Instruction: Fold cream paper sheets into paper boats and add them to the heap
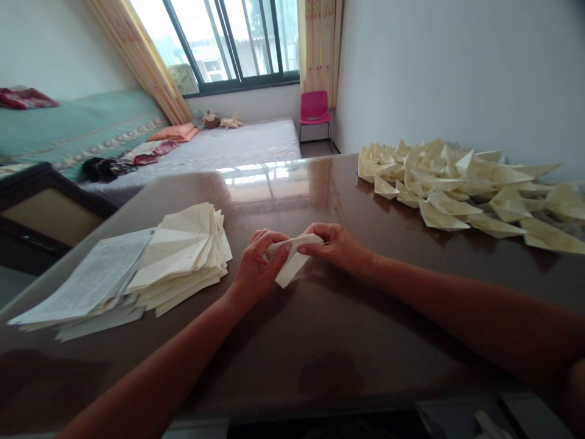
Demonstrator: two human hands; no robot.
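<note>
A folded piece of cream paper is held just above the brown table, near its middle. My left hand pinches its left end, fingers curled round it. My right hand grips the upper right end, fingers closed on the fold. To the left lies a stack of flat and partly folded sheets, with printed pages beside it. At the far right sits a pile of finished folded paper shapes.
Beyond the table are a bed with clothes and soft toys, a green-covered bed, a pink chair by the window, and a dark cabinet at the left. A white wall runs along the right.
</note>
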